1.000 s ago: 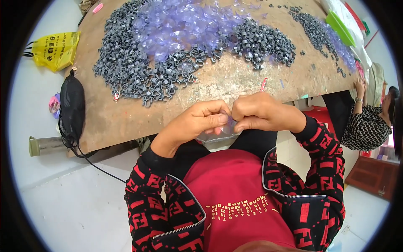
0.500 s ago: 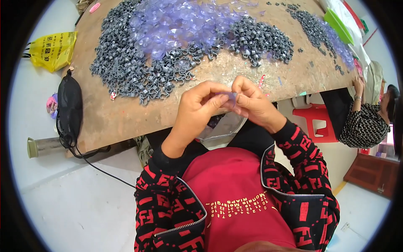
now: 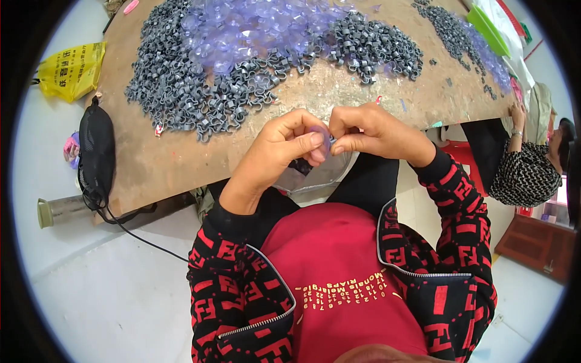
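Thumb and fingers of my left hand are closed on a clear purple suction cup, held by its thin rim above the table's near edge. My right hand meets it from the other side, its thumb and forefinger pinched at the cup's middle. A bit of grey shows between those fingertips, like one of the grey plastic clips, but it is mostly hidden. Beyond my hands lie a big heap of grey clips and a pile of purple suction cups. More clips form a mound to the right.
Below my hands, a clear plastic bag or liner sits between my knees. A black mesh pouch and a yellow bag hang at the table's left edge. At the right, another person works near smaller piles and a green tray.
The suction cup has turned so its round rim shows. My right hand has drawn slightly right, its fingers now curled in a tighter pinch. The view has shifted a little.
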The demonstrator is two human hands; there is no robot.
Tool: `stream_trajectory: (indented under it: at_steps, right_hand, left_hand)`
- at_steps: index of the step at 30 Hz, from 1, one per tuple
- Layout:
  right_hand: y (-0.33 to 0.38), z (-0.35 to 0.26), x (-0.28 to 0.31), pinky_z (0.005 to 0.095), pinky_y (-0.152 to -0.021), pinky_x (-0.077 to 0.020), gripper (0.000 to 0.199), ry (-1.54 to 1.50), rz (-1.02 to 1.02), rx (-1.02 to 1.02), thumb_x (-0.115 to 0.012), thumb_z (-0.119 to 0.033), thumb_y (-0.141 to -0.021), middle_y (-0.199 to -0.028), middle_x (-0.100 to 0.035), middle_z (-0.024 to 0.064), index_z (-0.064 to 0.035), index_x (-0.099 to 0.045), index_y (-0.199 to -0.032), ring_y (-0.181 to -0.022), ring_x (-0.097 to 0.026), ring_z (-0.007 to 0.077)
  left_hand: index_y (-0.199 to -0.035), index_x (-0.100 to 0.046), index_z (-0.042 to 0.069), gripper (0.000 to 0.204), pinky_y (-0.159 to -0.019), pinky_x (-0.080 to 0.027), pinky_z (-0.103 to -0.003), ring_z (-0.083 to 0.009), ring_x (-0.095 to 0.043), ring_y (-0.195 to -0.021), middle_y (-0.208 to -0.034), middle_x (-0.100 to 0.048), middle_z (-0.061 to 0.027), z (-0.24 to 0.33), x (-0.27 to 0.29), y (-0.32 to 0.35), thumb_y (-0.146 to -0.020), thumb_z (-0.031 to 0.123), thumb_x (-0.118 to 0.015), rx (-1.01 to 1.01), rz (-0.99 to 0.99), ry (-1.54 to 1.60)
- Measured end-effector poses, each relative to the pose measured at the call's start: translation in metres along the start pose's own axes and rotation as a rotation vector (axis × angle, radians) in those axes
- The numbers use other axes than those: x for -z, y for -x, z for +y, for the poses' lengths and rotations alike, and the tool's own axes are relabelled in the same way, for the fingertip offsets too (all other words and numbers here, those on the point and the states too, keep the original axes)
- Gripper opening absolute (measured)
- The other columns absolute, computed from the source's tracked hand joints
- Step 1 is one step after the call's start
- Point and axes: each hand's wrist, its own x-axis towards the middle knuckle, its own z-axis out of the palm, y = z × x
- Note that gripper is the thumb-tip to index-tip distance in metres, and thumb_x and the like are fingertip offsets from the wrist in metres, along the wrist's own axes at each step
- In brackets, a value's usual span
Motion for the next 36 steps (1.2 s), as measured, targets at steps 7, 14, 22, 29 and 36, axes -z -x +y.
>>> stream_trajectory:
  at_steps: [7,14,22,29,36]
  right_hand:
    - [0.007,0.009,-0.013,0.0248,-0.057,-0.0376,0.028,-0.107,0.112,-0.105,-0.067,-0.024,-0.079,-0.066,-0.050,-0.0002,-0.0050,-0.047,-0.083,-0.062,-0.047,0.0087]
    - [0.026,0.030,0.012,0.0247,-0.063,-0.0408,0.019,-0.004,0.272,-0.196,-0.059,-0.019,-0.085,-0.074,-0.055,0.0008,-0.0029,-0.054,-0.093,-0.068,-0.050,0.0074]
    - [-0.004,0.078,0.038,0.0276,-0.060,-0.0451,0.013,0.562,0.687,-0.062,-0.059,-0.007,-0.080,-0.080,-0.058,0.0061,-0.0069,-0.062,-0.093,-0.067,-0.056,0.0186]
    - [-0.085,0.085,0.017,0.0355,-0.063,-0.0477,0.021,0.751,0.599,0.201,-0.061,-0.008,-0.076,-0.090,-0.057,0.0082,-0.0114,-0.062,-0.097,-0.071,-0.059,0.0285]
    - [-0.102,0.084,0.022,0.0402,-0.063,-0.0472,0.020,0.851,0.508,0.058,-0.063,-0.014,-0.074,-0.088,-0.058,0.0081,-0.0098,-0.056,-0.093,-0.071,-0.059,0.0311]
  left_hand:
    - [-0.094,-0.055,0.002,0.013,-0.065,-0.047,-0.024,-0.0107,-0.056,-0.070,-0.079,-0.058,-0.0043,-0.018,-0.006,0.002,-0.087,0.012,-0.056,-0.052,0.095,0.085]
    - [-0.100,-0.055,0.001,0.017,-0.070,-0.048,-0.029,-0.0207,-0.059,-0.074,-0.085,-0.060,-0.0105,-0.050,-0.007,0.029,-0.084,0.007,-0.053,-0.214,0.106,-0.666]
    - [-0.111,-0.054,0.005,0.034,-0.077,-0.048,-0.039,-0.0354,-0.057,-0.092,-0.101,-0.059,-0.0181,-0.130,0.014,0.024,-0.077,0.003,-0.055,-0.204,0.141,-1.305]
    - [-0.116,-0.054,0.005,0.038,-0.081,-0.046,-0.038,-0.0342,-0.057,-0.094,-0.104,-0.059,-0.0174,-0.068,-0.010,0.028,-0.079,0.009,-0.058,-0.123,-0.127,-1.038]
    - [-0.111,-0.057,0.000,0.028,-0.076,-0.047,-0.027,-0.0181,-0.062,-0.087,-0.096,-0.064,-0.0120,-0.032,-0.004,0.028,-0.084,0.009,-0.055,-0.108,0.028,-0.732]
